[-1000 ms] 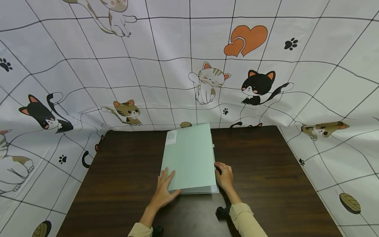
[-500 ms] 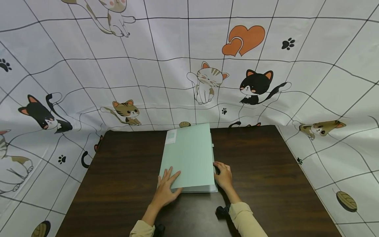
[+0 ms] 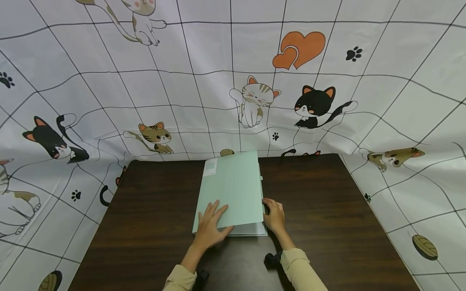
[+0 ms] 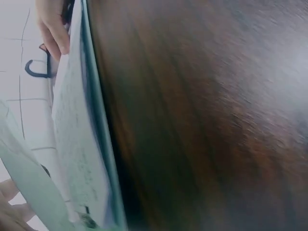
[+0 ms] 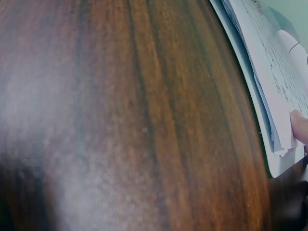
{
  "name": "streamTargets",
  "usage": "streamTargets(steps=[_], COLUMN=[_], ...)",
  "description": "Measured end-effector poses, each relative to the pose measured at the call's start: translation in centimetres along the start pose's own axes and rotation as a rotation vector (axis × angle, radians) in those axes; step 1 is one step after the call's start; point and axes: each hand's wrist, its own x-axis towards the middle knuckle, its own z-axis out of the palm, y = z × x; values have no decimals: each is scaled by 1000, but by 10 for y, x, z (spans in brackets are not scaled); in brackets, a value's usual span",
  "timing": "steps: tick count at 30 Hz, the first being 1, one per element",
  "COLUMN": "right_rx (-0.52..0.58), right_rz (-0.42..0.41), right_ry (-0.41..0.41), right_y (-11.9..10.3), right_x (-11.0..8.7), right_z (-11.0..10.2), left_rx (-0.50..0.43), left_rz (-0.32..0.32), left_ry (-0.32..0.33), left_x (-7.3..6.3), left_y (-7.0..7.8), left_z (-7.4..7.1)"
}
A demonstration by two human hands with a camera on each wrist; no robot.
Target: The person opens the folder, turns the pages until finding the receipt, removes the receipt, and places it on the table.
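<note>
A pale green folder (image 3: pixel 234 184) with a white label near its top left corner lies on the table. Its front cover stands raised along the near edge, and white sheets with dark writing (image 4: pixel 79 144) show inside. My left hand (image 3: pixel 208 228) rests on the cover's lower part, fingers spread and straight, thumb at the near edge. On the other side, my right hand (image 3: pixel 274 216) has its fingers bent at the folder's right edge. In the right wrist view its thumb (image 5: pixel 299 126) presses on the sheets near the corner, the other fingers hidden.
The dark wooden table (image 3: pixel 320 218) extends around the folder. White cloth printed with cats and grid lines (image 3: pixel 204 89) rises behind and at both sides. A black wrist device (image 3: pixel 272 260) sits by the right sleeve.
My left hand has slid rightward and away from me on the cover. The gap under the cover's near edge has widened. My right hand stays about where it was.
</note>
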Motion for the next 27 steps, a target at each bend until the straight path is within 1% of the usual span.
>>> streamTargets(steps=[5, 15, 18, 20, 23, 27], right_rx=[-7, -7, -5, 12, 26, 22], right_rz=[3, -17, -15, -9, -8, -7], right_ry=[-1, -6, -11, -14, -13, -5], right_y=[1, 1, 1, 1, 2, 4], right_x=[0, -2, -2, -2, -2, -1], right_z=[-1, -1, -1, -1, 0, 0], left_rx=[-21, -23, -30, -34, -61, -115], left_rz=[32, 74, 100, 120, 126, 102], left_ry=[-16, -7, -4, 11, 22, 11], left_x=[7, 22, 27, 30, 35, 40], left_y=[8, 20, 23, 26, 29, 36], left_z=[-1, -5, -7, -9, -13, -17])
